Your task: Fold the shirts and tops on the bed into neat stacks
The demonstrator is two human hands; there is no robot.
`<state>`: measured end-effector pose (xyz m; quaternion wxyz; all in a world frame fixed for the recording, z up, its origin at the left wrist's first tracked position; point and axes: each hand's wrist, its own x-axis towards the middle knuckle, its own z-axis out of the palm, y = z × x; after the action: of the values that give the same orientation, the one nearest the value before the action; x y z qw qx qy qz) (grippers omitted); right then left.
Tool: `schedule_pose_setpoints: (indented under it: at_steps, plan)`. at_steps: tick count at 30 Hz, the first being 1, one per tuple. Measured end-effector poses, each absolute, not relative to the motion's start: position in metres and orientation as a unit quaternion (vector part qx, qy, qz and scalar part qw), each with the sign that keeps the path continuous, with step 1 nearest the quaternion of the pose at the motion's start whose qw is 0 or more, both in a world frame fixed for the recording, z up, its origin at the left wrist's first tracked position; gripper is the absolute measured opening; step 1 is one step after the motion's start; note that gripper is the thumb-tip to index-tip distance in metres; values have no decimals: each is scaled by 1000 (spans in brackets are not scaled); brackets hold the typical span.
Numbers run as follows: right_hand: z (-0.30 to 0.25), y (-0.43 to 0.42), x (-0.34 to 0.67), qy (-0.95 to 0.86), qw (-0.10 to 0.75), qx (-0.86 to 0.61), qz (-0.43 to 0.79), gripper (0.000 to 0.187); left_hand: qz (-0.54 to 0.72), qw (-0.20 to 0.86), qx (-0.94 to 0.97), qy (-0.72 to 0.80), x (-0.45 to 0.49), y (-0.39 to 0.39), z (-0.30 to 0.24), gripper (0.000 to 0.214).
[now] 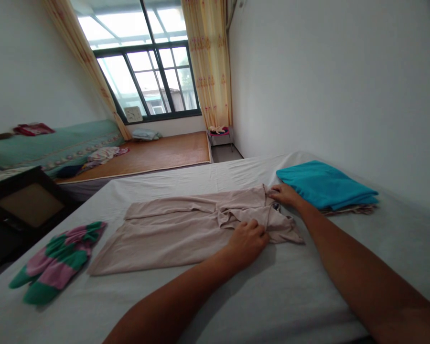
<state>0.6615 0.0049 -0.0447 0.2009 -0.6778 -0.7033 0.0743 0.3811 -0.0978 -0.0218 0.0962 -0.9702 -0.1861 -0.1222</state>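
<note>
Taking the beige garment (186, 234) as the clock centre: it lies spread on the white bed sheet (290, 286), its bunched end pointing to 3 o'clock. The L hand (249, 237) is at 3 o'clock, fingers bent over the cloth near the edge closer to the person; I cannot tell if it grips or only presses. The R hand (284, 194) is at approx. 2 o'clock, its fingers closed on the far edge of the same garment. Just beyond the R hand, also at 2 o'clock, a folded blue cloth (326, 186) rests on a brownish cloth (361, 209). At 8 o'clock, pink-&-green striped cloth items (59, 260) lie just beside the garment. The window (154, 71) is approx. 11 o'clock.
</note>
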Motion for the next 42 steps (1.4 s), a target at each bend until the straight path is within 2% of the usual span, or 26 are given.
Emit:
schedule_pose_setpoints:
  at_steps: [3,8,12,14,16,18,20,23,26,28,31,35,39,42]
  plan:
    - [-45,9,665,-670,247,-699,39,34,-142,82,-973,-163,377,-98,-20,20]
    - [-47,7,658,-678,225,-700,13,32,-137,37,-980,-143,377,-106,-24,24]
    - [-28,-4,647,-669,306,-676,-39,33,-183,-3,-970,-157,372,-104,-20,33]
    - [-14,-12,639,-687,329,-648,16,35,-217,-24,-957,-194,365,-95,-15,31]
    - [-3,-21,628,-737,283,-597,142,42,-238,-47,-938,-246,356,-83,-11,28]
    - [3,-30,618,-778,192,-550,235,49,-236,-59,-926,-290,346,-70,-11,25]
    - [5,-37,611,-796,120,-538,250,50,-220,-55,-923,-312,337,-60,-13,24]
    - [6,-43,610,-808,74,-522,265,46,-200,-35,-930,-307,330,-54,-19,26]
    - [10,-44,618,-811,67,-483,325,48,-186,-20,-938,-291,329,-54,-22,27]
    - [11,-42,621,-798,109,-498,320,47,-179,-15,-941,-285,330,-54,-22,27]
    - [5,-38,621,-789,165,-523,278,34,-179,-11,-942,-283,331,-53,-22,24]
    - [-7,-33,616,-816,134,-492,272,28,-178,-12,-941,-287,331,-51,-24,22]
    - [-10,-30,621,-816,115,-518,228,22,-169,-14,-941,-294,331,-51,-24,22]
    - [-9,-30,626,-814,102,-518,242,19,-169,-11,-940,-297,331,-52,-24,21]
